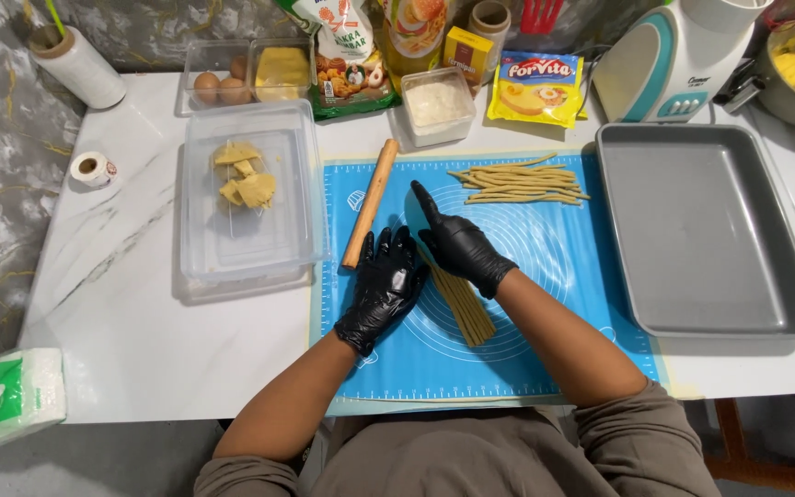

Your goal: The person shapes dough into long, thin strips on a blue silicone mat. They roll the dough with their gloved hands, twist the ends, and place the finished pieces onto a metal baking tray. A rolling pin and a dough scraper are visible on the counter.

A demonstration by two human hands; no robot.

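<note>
Both my hands wear black gloves over a blue silicone baking mat (554,276). My left hand (385,281) lies flat, fingers spread, on the upper end of a bundle of thin dough strips (466,308) that runs diagonally down the mat. My right hand (457,244) rests beside it with fingers stretched out, its edge against the same strips. A second pile of dough strips (519,184) lies at the mat's far side. A wooden rolling pin (370,214) lies tilted just left of my left hand.
A clear plastic box (250,248) with dough pieces sits left of the mat. A grey baking tray (701,235) stands on the right. Eggs, butter, packets, a flour tub and a mixer line the far edge; tape and a tissue pack lie left.
</note>
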